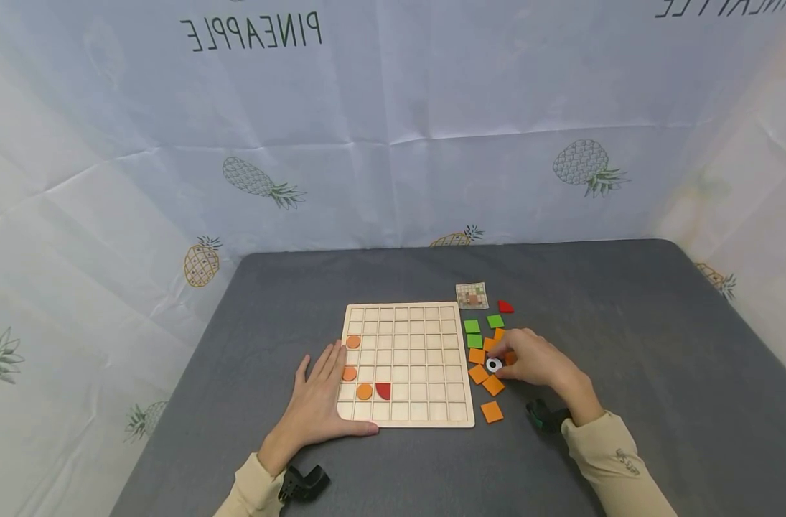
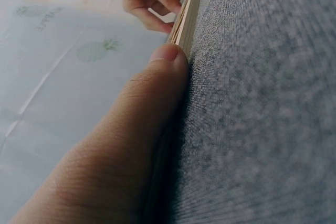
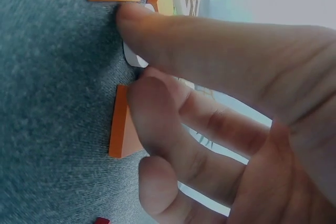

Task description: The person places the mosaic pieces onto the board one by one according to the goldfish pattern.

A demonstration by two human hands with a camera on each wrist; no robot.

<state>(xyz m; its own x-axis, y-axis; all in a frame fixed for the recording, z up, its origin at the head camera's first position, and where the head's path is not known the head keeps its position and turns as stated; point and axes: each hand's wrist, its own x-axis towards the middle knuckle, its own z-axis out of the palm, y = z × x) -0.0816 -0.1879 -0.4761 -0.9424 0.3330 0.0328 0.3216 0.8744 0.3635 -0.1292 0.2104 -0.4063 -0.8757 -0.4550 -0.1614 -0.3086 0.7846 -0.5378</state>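
Note:
The left hand (image 1: 318,402) spreads its fingers along the left edge of a wooden grid board (image 1: 418,373), with its thumb on the near edge. At the right of the board, the right hand (image 1: 537,359) pinches a white disc with a dark centre (image 1: 494,365) between thumb and index finger. Its white edge (image 3: 134,57) shows behind the thumb in the right wrist view. Orange squares (image 1: 493,385) lie around the right fingers. On the board are three orange discs (image 1: 365,391), one partly behind the left fingers, and a red quarter-round piece (image 1: 383,390).
Three green squares (image 1: 472,326) lie beyond the orange ones, beside the board's right edge. A small printed card (image 1: 472,296) and another red quarter-round piece (image 1: 505,306) are farther back. Grey cloth (image 1: 593,309) covers the table, and a pineapple-print curtain (image 1: 393,179) hangs behind.

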